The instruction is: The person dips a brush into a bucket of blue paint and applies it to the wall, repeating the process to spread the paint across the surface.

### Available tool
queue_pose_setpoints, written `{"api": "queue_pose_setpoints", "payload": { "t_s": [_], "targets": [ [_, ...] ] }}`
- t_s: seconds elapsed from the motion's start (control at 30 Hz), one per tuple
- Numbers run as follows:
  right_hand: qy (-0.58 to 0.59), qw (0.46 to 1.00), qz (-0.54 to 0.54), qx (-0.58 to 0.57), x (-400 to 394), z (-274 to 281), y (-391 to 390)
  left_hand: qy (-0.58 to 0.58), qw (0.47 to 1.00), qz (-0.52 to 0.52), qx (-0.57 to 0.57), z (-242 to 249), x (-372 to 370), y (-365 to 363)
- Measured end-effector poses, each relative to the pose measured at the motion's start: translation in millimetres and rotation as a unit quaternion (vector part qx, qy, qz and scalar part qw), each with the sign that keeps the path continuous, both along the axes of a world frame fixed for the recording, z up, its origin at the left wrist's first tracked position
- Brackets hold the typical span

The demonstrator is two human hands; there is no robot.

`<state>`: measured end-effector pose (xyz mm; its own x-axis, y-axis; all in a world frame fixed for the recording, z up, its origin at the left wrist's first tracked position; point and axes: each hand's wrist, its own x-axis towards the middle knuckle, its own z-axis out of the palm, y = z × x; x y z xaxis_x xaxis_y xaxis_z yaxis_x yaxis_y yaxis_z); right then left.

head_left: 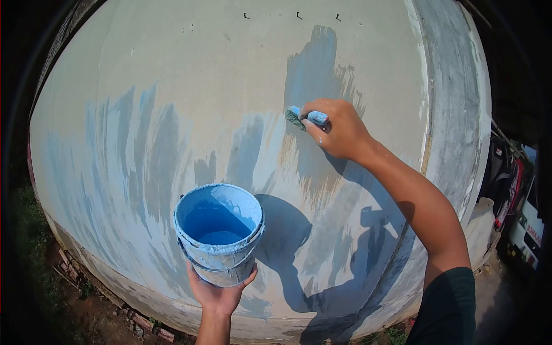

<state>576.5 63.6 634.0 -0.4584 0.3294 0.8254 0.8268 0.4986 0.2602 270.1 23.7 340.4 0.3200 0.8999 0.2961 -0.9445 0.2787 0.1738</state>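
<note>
My left hand holds a paint bucket from below, fingers and thumb around its base. Blue paint lies low inside the bucket, and its outside is smeared with pale blue. Up and to the right, my right hand grips a paintbrush with a blue-stained handle. The dark bristles touch the wall, at the left edge of a wet grey-blue patch. Lighter blue strokes cover the lower left of the wall.
Several hooks stick out near the wall's top. A grey column borders the wall on the right, with hanging clothes and a white vehicle beyond it. Soil and bricks run along the base. My shadow falls on the wall.
</note>
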Motion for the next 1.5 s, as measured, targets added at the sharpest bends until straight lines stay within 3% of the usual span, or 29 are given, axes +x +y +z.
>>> {"api": "queue_pose_setpoints", "payload": {
  "t_s": [0.03,0.1,0.13,0.2,0.3,0.33,0.37,0.43,0.47,0.53,0.63,0.7,0.77,0.8,0.87,1.0,1.13,1.17,1.23,1.27,1.33,1.4,1.47,1.5],
  "targets": [
    [0.000,1.000,-0.005,-0.003,2.0,8.9,5.1,-0.006,1.000,0.001,-0.012,-0.8,-0.5,0.8],
    [-0.107,0.967,-0.110,0.202,-0.4,15.3,12.4,0.001,1.000,-0.004,-0.014,-5.7,-5.6,3.0],
    [-0.109,0.967,-0.113,0.199,-0.3,5.4,22.8,0.010,1.000,-0.005,-0.012,-7.9,-7.5,4.6],
    [-0.228,0.939,-0.092,0.240,-1.4,-34.5,44.2,0.009,1.000,-0.015,-0.008,-14.7,-11.7,7.3],
    [-0.278,0.958,-0.019,0.060,-24.1,-110.9,22.7,0.012,1.000,-0.018,-0.001,-21.0,-19.6,10.2],
    [-0.280,0.958,-0.018,-0.054,-30.3,-126.3,9.5,0.024,1.000,-0.012,-0.010,-20.3,-20.1,9.6],
    [-0.279,0.958,-0.021,-0.054,-32.4,-134.8,3.3,0.024,1.000,-0.015,-0.009,-19.7,-21.4,9.1],
    [-0.175,0.949,0.024,-0.262,-33.5,-142.9,-5.2,0.028,0.999,-0.024,-0.016,-15.3,-23.9,9.5],
    [-0.161,0.957,-0.003,-0.242,-25.7,-136.4,-5.5,0.030,0.999,-0.028,-0.014,-15.9,-24.3,9.5],
    [0.019,0.964,-0.022,-0.265,-5.2,-99.9,-13.3,0.038,0.998,-0.043,-0.006,-18.7,-24.6,9.7],
    [0.112,0.987,-0.013,-0.117,31.2,-24.5,-33.1,0.025,0.998,-0.057,-0.002,-14.9,-22.5,5.8],
    [0.080,0.994,-0.050,0.055,58.5,23.7,-38.6,0.026,0.998,-0.058,-0.001,-12.8,-19.8,3.6],
    [0.097,0.978,-0.078,0.165,82.1,57.8,-35.9,0.019,0.997,-0.072,0.015,-15.4,-15.5,1.6],
    [0.097,0.978,-0.078,0.165,89.7,63.0,-33.2,0.019,0.997,-0.072,0.014,-17.8,-12.1,-0.5],
    [-0.051,0.940,-0.210,0.264,98.5,59.6,-26.6,0.023,0.997,-0.078,0.018,-21.7,-7.3,-3.2],
    [-0.201,0.946,-0.170,0.189,80.1,-38.8,-22.4,-0.012,0.996,-0.089,-0.017,-22.1,12.3,-14.0],
    [-0.290,0.954,-0.055,-0.048,28.1,-135.3,-35.2,0.014,0.998,-0.062,-0.026,-16.2,-2.1,-1.1],
    [-0.291,0.954,-0.051,-0.057,20.1,-144.9,-40.4,0.031,0.998,-0.051,-0.030,-16.9,-2.5,-1.3],
    [-0.229,0.949,-0.016,-0.217,11.2,-156.2,-46.2,0.034,0.998,-0.041,-0.033,-20.9,-0.7,-1.5],
    [-0.132,0.963,0.040,-0.232,19.2,-152.0,-41.1,0.018,0.998,-0.049,-0.039,-21.0,2.4,-2.7],
    [-0.026,0.984,0.042,-0.170,35.1,-115.5,-28.8,0.004,0.998,-0.055,-0.041,-19.9,5.4,-2.7],
    [0.096,0.976,0.011,-0.196,38.0,-63.8,-33.7,-0.004,0.997,-0.056,-0.046,-20.8,6.8,-1.7],
    [0.027,0.998,-0.019,-0.049,37.4,-25.5,-33.0,-0.002,0.997,-0.057,-0.041,-19.6,6.2,0.2],
    [0.029,0.998,-0.019,-0.055,37.2,-12.7,-31.1,-0.001,0.997,-0.062,-0.041,-22.9,6.5,-1.3]
  ]
}}
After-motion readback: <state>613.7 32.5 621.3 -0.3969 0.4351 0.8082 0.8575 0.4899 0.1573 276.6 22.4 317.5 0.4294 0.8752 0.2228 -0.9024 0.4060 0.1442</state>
